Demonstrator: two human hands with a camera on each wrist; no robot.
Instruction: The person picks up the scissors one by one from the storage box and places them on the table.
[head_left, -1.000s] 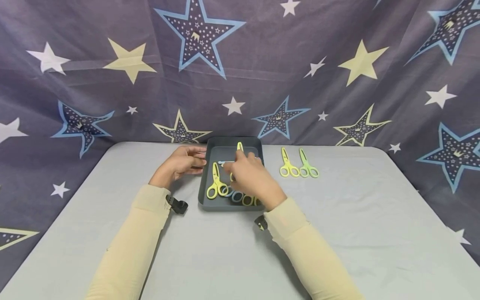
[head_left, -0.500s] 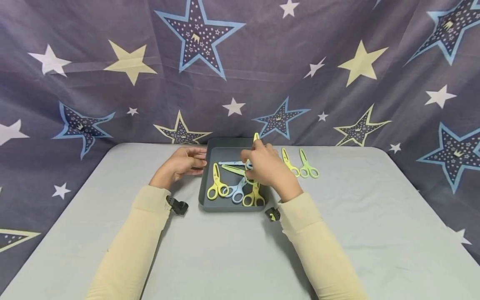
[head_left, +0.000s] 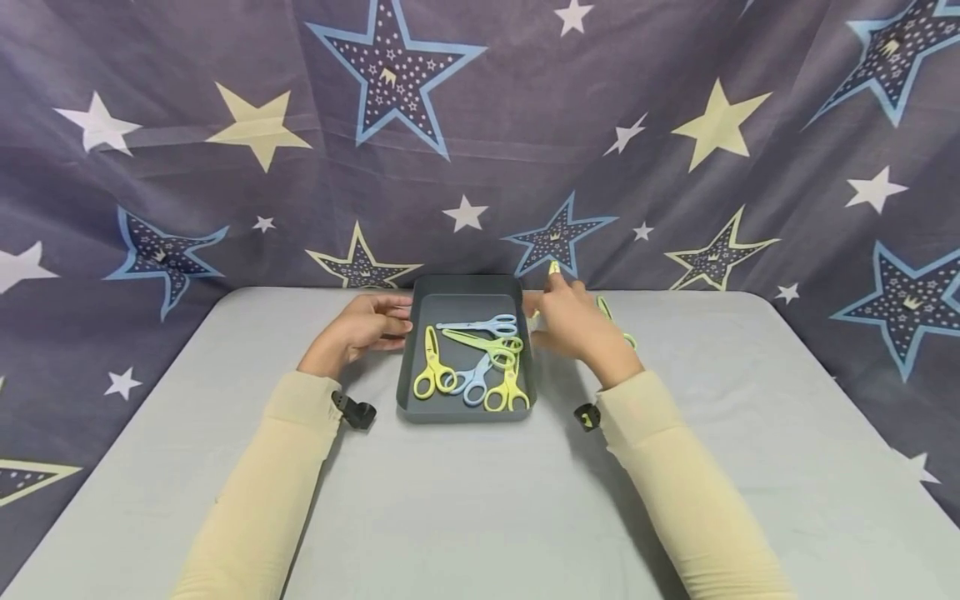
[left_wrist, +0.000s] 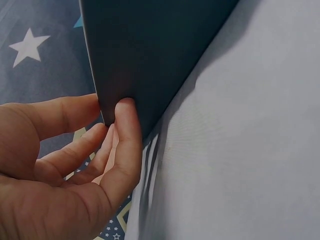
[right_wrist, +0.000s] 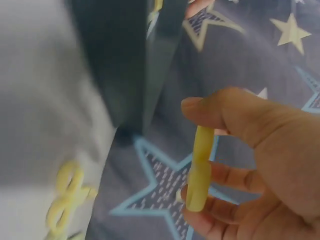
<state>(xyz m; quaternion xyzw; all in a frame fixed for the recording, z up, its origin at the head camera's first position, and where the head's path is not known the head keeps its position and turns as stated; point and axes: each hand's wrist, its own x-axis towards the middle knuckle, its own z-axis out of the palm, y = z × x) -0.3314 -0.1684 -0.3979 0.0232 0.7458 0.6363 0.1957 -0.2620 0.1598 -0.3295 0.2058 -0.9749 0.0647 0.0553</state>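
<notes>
A dark grey tray (head_left: pixel 465 415) holds several small scissors: yellow scissors (head_left: pixel 430 367), blue scissors (head_left: pixel 465 326), green scissors (head_left: pixel 472 340) and others overlapping. My left hand (head_left: pixel 363 325) touches the tray's left wall from outside, its fingertips right at the rim in the left wrist view. Just beyond the tray's right side, my right hand (head_left: pixel 573 321) pinches yellow scissors (right_wrist: pixel 200 172) between thumb and fingers, the tip (head_left: pixel 554 267) poking out above the hand. Most of these scissors is hidden in the head view.
Right of the tray, green scissors (head_left: pixel 604 307) lie on the grey table cover (head_left: pixel 465 500), partly behind my right hand. Handles of another yellow pair (right_wrist: pixel 67 192) show in the right wrist view. A star-patterned cloth (head_left: pixel 465 125) hangs behind the table.
My right hand has lifted the yellow scissors out of the tray and carried them right, past its right wall, uncovering the scissors inside. The left hand stays at the tray.
</notes>
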